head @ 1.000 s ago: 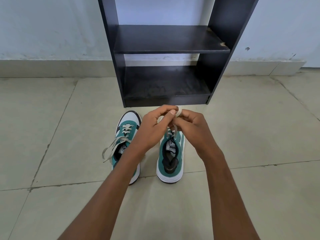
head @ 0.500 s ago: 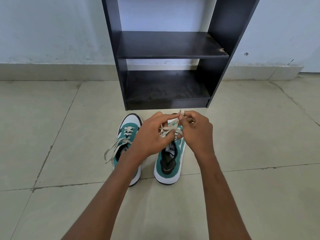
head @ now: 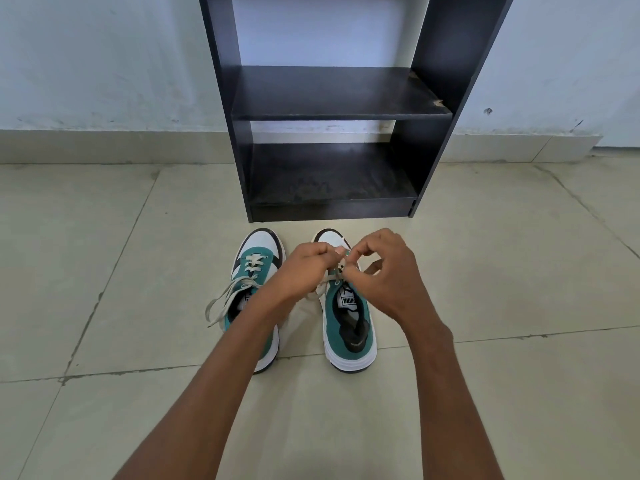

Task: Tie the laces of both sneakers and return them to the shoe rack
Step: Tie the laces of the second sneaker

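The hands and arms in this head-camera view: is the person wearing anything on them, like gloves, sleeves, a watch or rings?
Nothing is worn that shows. The left hand and right hand are bare, with no gloves and no rings visible. Both forearms are bare from wrist to the bottom edge of the picture: no sleeves, watch or bracelet in view. The fingernails look short and unpainted.

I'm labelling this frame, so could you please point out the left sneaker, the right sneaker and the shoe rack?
left sneaker (head: 260,244): head view, white toe cap.
right sneaker (head: 350,355): head view, heel.
shoe rack (head: 332,93): head view, upper shelf.
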